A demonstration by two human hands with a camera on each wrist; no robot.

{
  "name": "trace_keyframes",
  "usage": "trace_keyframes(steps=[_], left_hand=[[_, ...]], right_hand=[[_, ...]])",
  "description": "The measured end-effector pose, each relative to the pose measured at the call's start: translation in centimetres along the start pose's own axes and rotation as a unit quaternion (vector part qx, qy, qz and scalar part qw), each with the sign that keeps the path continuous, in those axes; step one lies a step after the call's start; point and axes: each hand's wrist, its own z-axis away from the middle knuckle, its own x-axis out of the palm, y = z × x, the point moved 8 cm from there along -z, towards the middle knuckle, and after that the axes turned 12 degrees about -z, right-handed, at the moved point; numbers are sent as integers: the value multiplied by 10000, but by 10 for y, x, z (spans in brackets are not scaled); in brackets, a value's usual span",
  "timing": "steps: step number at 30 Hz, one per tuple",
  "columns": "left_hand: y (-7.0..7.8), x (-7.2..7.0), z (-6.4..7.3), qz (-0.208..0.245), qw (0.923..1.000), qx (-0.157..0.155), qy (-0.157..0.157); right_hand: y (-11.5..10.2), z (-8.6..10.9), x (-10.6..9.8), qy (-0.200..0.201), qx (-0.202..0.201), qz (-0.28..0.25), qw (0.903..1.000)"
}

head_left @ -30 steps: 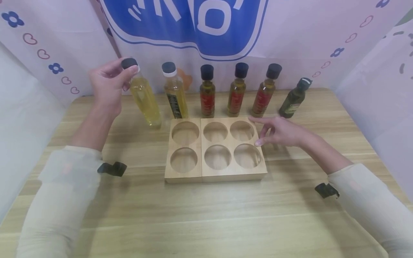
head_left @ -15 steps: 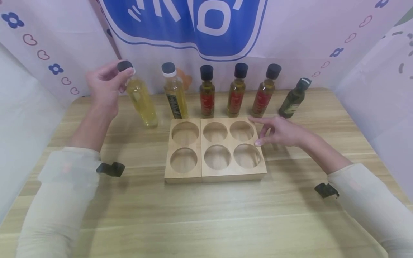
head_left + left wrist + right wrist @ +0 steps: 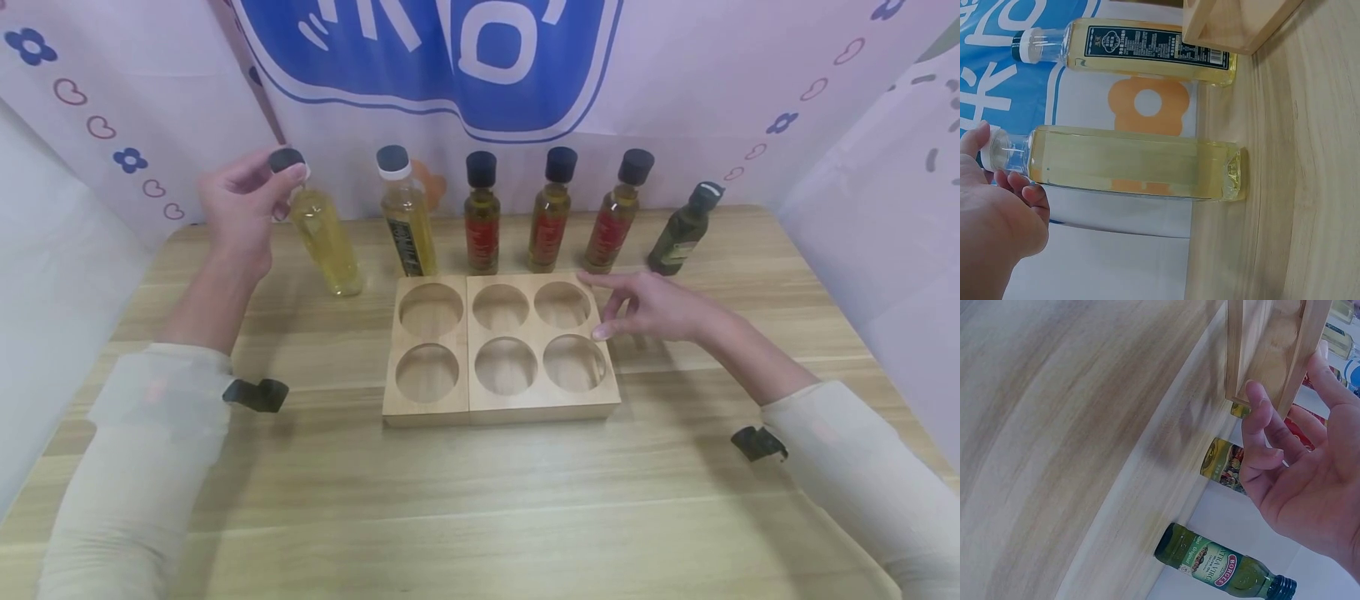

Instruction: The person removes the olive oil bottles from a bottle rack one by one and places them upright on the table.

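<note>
My left hand holds a tall clear bottle of yellow oil by its dark cap and neck. That bottle stands upright with its base on or very near the tabletop. A wooden rack with several round holes sits mid-table, and nothing stands in the holes. My right hand touches the rack's right side, index finger at the back corner and thumb on the right edge. In the right wrist view the other fingers of the right hand are loosely bent.
Behind the rack stand another clear oil bottle, several red-labelled bottles with black caps, and a dark green olive oil bottle at the right. A printed cloth hangs behind the table.
My left hand has moved a little to the left, carrying the yellow oil bottle away from its neighbour. The right hand and the rack stay in place.
</note>
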Motion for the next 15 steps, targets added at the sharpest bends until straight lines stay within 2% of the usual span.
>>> trace_keyframes(steps=[10,15], left_hand=[[-7,-4,0,49,9999,-91,33],[-6,-6,-1,-36,10000,-16,88]], right_hand=[[1,0,1,-6,19,-39,10000],[1,0,0,6,3,-45,10000]])
